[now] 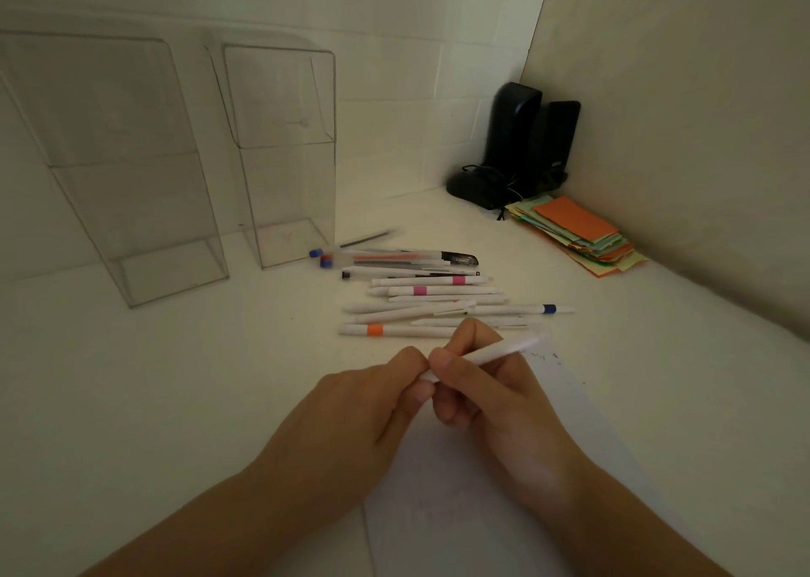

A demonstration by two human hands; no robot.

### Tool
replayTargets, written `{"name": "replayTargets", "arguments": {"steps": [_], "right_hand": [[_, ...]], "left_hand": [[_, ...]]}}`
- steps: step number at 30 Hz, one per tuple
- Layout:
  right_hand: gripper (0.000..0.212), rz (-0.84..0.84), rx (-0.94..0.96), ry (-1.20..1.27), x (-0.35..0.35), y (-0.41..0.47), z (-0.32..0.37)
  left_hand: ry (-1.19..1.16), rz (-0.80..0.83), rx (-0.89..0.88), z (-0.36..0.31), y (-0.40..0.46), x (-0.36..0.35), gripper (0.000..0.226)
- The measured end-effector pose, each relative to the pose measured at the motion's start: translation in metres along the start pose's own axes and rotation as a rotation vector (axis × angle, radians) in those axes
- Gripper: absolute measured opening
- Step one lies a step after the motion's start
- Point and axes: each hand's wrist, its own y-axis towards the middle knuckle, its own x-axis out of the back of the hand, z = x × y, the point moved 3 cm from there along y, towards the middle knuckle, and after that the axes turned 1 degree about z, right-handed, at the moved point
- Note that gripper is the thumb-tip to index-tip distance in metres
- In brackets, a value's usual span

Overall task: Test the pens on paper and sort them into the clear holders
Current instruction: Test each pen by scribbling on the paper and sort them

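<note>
A white pen is held over the white sheet of paper, its far end pointing up and right. My right hand grips its barrel. My left hand pinches its near end. Small scribbles mark the paper's far corner. Several pens lie in a loose pile beyond my hands, most white with pink, orange or blue bands. Two clear holders stand at the back left, a large one and a narrower one. No pen shows inside either.
Two black speakers stand in the back right corner against the wall. A stack of coloured paper slips, orange on top, lies in front of them. A wall runs along the right side.
</note>
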Motion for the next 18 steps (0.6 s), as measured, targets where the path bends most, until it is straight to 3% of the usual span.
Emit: {"name": "replayTargets", "arguments": {"steps": [3,6,9,12,18], "right_hand": [[0.017,-0.011,0.016,-0.014,-0.002,-0.001,0.002],[0.020,-0.205,0.006,-0.041,0.006,-0.001,0.002],[0.019,-0.342,-0.048,0.004,0.017,0.001,0.005],[0.016,-0.298,-0.173,-0.032,0.019,0.005,0.009],[0.019,-0.129,-0.285,-0.284,0.000,0.007,0.023]], "left_hand": [[-0.004,0.050,0.027,0.000,0.001,0.003,0.024],[-0.003,0.059,0.159,0.012,0.002,0.014,0.025],[0.119,0.191,0.231,0.035,0.000,0.023,0.039],[0.143,0.302,0.196,0.043,-0.002,0.023,0.048],[0.195,0.319,0.227,0.040,0.000,0.018,0.053]]}}
